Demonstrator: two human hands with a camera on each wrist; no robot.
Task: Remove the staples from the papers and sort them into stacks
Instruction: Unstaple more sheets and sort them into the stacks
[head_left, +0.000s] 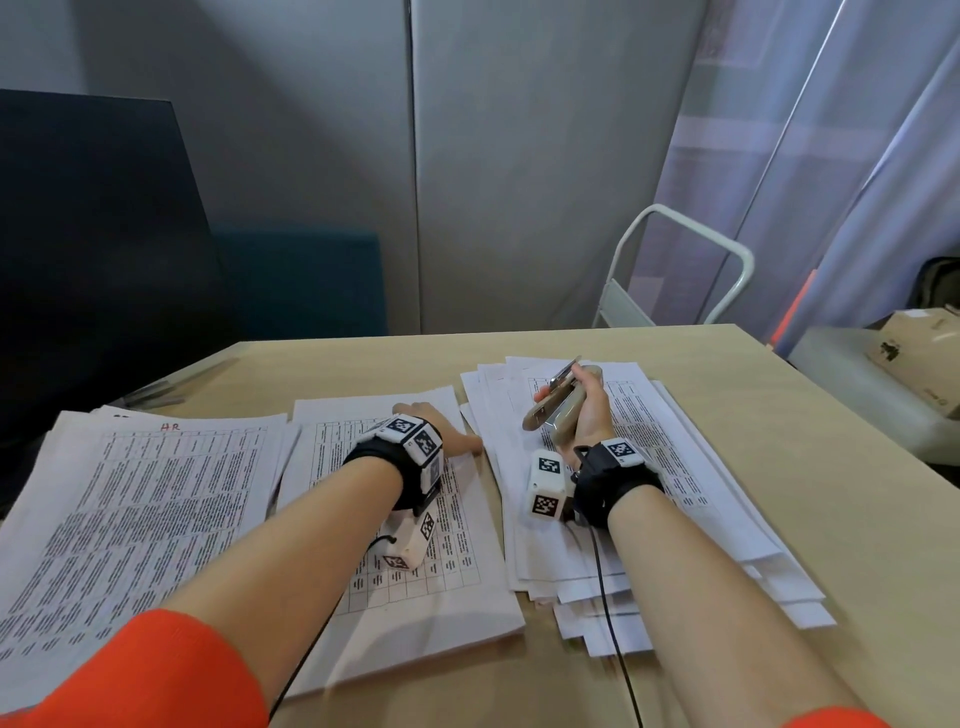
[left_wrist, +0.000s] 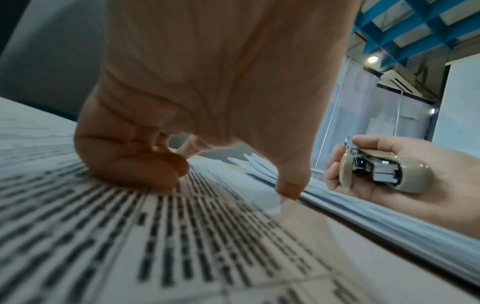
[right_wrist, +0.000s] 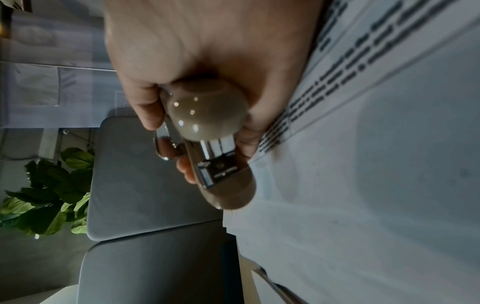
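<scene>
Right hand (head_left: 589, 410) grip clenched round beige stapler (head_left: 558, 410), raised over right paper pile (head_left: 727, 483), left hand (head_left: 441, 431) grip relaxed w/ fingers curled, pressing middle stack (head_left: 457, 571) on tabletop (head_left: 857, 519)

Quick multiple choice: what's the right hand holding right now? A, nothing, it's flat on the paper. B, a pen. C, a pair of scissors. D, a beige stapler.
D: the right hand grips a beige stapler with metal parts, raised above the right paper stack; the left wrist view shows the same stapler lying in the curled fingers.
</scene>
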